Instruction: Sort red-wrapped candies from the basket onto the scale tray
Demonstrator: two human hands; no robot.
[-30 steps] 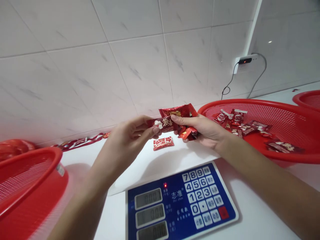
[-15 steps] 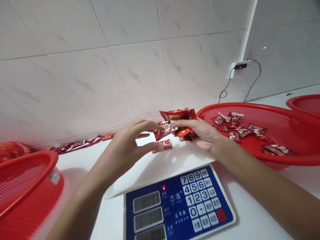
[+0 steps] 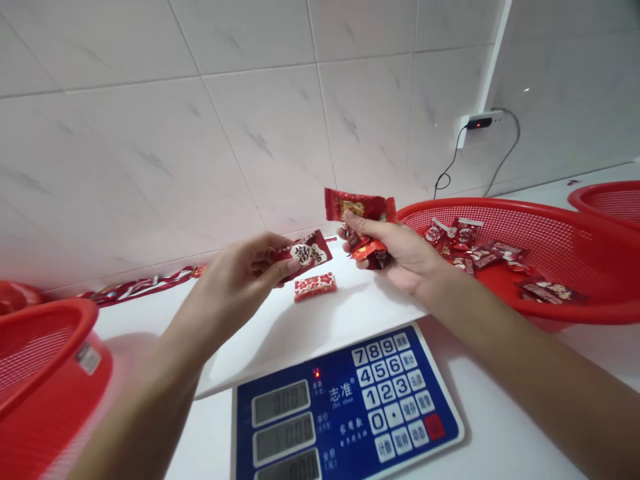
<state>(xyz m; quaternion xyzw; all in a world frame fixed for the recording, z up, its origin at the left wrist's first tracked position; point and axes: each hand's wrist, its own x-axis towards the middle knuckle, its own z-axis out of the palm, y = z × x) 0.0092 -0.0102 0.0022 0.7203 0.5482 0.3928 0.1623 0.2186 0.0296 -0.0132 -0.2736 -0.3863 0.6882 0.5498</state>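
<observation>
Between the thumb and fingers of my left hand [image 3: 245, 273] is a dark red wrapped candy [image 3: 306, 256] with a pale printed patch, held above the scale pan. My right hand [image 3: 395, 257] grips a bunch of wrapped candies [image 3: 367, 213] in red packets; its palm and fingers partly hide them. Below and between the hands, a red-and-white patterned packet [image 3: 315, 287] lies on the white pan [image 3: 350, 313] of a digital scale. The scale's blue keypad panel [image 3: 345, 407] with its displays faces me.
At right, a red mesh basket [image 3: 500, 207] holds several wrapped candies, with another red basket [image 3: 610, 200] behind it. A red basket [image 3: 55, 373] stands at left. Red packets [image 3: 145, 283] lie along the tiled wall [image 3: 260, 133]. A cable [image 3: 515, 143] hangs from a power strip.
My left hand has taken the dark red candy from the bunch and moved left with it. My right hand has risen slightly with the other candies. The view has shifted a little.
</observation>
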